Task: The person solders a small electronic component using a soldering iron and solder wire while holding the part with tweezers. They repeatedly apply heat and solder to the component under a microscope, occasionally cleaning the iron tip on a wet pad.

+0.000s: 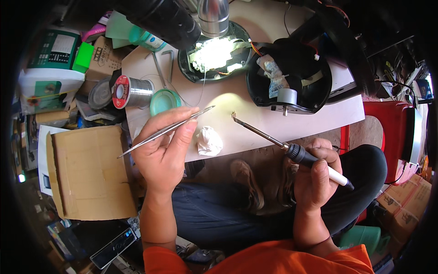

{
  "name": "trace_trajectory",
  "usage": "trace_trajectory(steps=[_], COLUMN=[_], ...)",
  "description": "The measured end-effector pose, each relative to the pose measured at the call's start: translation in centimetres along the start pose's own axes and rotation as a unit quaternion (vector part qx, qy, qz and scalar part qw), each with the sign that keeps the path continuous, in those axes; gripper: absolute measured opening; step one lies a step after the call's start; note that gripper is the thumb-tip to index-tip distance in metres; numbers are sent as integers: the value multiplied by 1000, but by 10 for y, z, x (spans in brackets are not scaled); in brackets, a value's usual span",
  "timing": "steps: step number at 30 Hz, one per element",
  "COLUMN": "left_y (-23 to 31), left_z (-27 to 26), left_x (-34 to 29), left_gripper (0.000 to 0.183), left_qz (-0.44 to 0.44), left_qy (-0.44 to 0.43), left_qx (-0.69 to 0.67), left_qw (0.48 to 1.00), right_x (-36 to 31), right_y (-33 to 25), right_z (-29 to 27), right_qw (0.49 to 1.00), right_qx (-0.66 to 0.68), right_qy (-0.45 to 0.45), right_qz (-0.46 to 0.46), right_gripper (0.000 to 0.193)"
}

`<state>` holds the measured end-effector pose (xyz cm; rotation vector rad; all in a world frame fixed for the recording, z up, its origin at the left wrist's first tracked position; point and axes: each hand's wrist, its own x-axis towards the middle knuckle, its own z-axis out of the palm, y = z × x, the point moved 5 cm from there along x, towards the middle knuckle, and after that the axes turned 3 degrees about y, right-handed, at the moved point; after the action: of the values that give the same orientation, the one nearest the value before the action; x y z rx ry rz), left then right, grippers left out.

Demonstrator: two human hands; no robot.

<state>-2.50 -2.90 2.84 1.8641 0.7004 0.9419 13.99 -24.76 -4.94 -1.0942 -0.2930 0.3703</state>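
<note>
- At far left, one dark green box (50, 50) has a white label of small, unreadable print.
- One bright green block (82, 57) stands beside one small carton (104, 59) with dark printing.
- Below these, one larger cardboard box (93, 173) shows plain brown.
- One phone (112, 248) lies at lower left, characters on its screen.
- One solder spool (141, 92) has a printed red label on its end.
- One teal jar (148, 39) bears a printed label.
- Two hex keys (159, 71) lie above one round green dish (163, 102).
- The left hand (159, 164) pinches one pair of tweezers (169, 129) between thumb and fingers, its tip pointing right above the table (267, 13).
- One crumpled white tissue (210, 141) lies near the table's front edge.
- One lamp (213, 18) glares onto one circuit board (214, 55) in a round black housing (184, 64).
- One tiny brownish piece (233, 113) sits at the iron's tip, right of the tweezers; whether it sticks there I cannot tell.
- A second black housing (319, 93) holds one printed white packet (277, 84) and one silver motor (286, 96).
- The right hand (317, 180) grips one soldering iron (303, 156) by its black-and-white handle, tip to the upper left.
- One green jug (362, 239) stands at lower right.
- One red chair (392, 123) and brown cartons (406, 201) with dark printing are at far right.
</note>
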Motion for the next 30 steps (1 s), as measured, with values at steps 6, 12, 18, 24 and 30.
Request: trace_trajectory(steps=[6, 12, 18, 24, 30], left_y=[11, 9, -2, -7, -9], left_z=[4, 2, -8, -14, -14], left_x=[19, 19, 9, 9, 9], left_gripper=[21, 20, 20, 20, 19], left_qz=[6, -6, -44, -65, -102], left_qy=[31, 22, 28, 20, 19], left_qx=[-34, -44, -44, -80, -108], left_qw=[999, 999, 998, 994, 989], right_x=[4, 5, 3, 1, 2], right_y=[-6, -7, -1, -1, -2], right_z=[-2, -8, -3, 2, 5], right_qw=[1000, 999, 1000, 1000, 1000], right_qx=[16, 33, 25, 17, 19], right_qy=[11, 21, 7, 11, 6], right_qz=[-7, 3, 9, 3, -1], right_gripper=[35, 36, 34, 33, 34])
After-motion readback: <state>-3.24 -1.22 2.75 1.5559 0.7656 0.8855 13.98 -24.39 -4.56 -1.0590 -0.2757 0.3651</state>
